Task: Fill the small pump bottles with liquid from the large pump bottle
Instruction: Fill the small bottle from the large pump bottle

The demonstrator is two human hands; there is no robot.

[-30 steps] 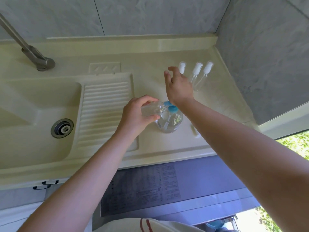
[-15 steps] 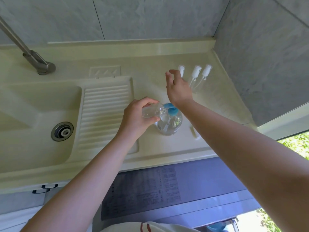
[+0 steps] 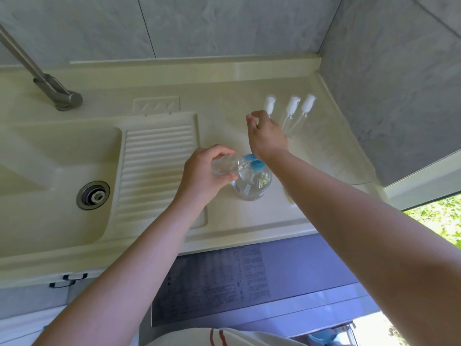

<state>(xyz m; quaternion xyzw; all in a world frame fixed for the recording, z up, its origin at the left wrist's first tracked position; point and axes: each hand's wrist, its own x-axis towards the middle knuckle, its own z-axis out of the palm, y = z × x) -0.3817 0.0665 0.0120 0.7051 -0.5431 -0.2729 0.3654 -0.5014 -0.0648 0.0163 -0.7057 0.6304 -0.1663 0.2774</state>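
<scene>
The large clear pump bottle (image 3: pixel 253 186) with a blue pump head (image 3: pixel 257 166) stands on the cream counter (image 3: pixel 232 218). My left hand (image 3: pixel 202 176) grips a small clear bottle (image 3: pixel 225 166), tilted on its side with its mouth against the blue pump head. Three more small bottles with white caps (image 3: pixel 291 108) stand in a row at the back right. My right hand (image 3: pixel 267 136) hovers just in front of the leftmost one (image 3: pixel 270 106), fingers apart and holding nothing that I can see.
A sink basin (image 3: pixel 62 171) with a metal drain (image 3: pixel 93 195) and a ribbed drainboard (image 3: pixel 157 166) lies to the left. The metal tap (image 3: pixel 59 96) rises at the back left. Grey tiled walls (image 3: pixel 389 83) close the back and right.
My right hand has lifted off the pump head area and reached further back toward the row of small bottles. The left hand keeps the tilted small bottle at the pump.
</scene>
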